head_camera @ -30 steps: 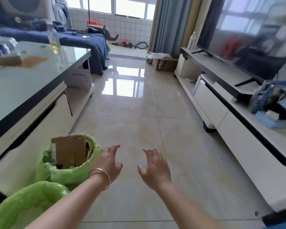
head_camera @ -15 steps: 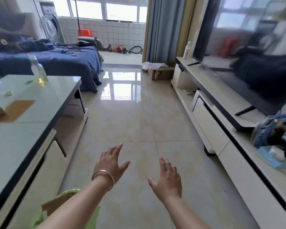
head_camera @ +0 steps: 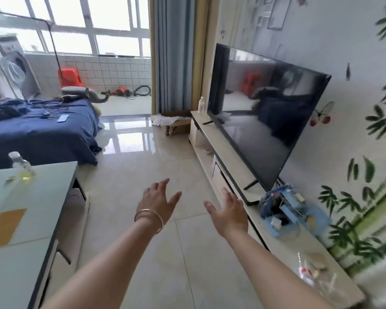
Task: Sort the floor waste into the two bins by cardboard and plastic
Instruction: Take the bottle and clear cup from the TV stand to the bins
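Gone from view since a second ago: the two green-lined bins and the cardboard piece that stood at lower left; the view now sits higher and takes in more of the room.

Left hand (head_camera: 157, 201): empty, fingers spread, palm down, held over the floor (head_camera: 129, 179). Two bangles (head_camera: 149, 217) ring its wrist.

Right hand (head_camera: 228, 214): empty, fingers spread, held just beside the front edge of the TV stand (head_camera: 236, 161), not visibly touching it. The two hands are near each other but apart.

Floor: pale glossy tile, bare beneath and ahead of the hands.

Task items: a cardboard box (head_camera: 176, 126) sits on the floor far ahead, against the far end of the TV stand, with crumpled white paper or plastic (head_camera: 165, 119) lying on top; which material cannot be told.

Low table (head_camera: 34, 206), left: carries a clear bottle (head_camera: 20, 167) with yellowish liquid and a flat brown card (head_camera: 6, 226).

TV stand, right: carries a large dark television (head_camera: 263, 112), a white bottle (head_camera: 201, 104) at its far end, a blue bundle of small items (head_camera: 281, 208) near the right hand, and clear plastic wrapping (head_camera: 314, 266) further toward the camera.

Bed (head_camera: 38, 128), far left: blue cover, cables and a remote on top.

Balcony area, rear: red stool (head_camera: 68, 76), washing machine (head_camera: 18, 70), an orange tool with hose (head_camera: 123, 91) on the floor.
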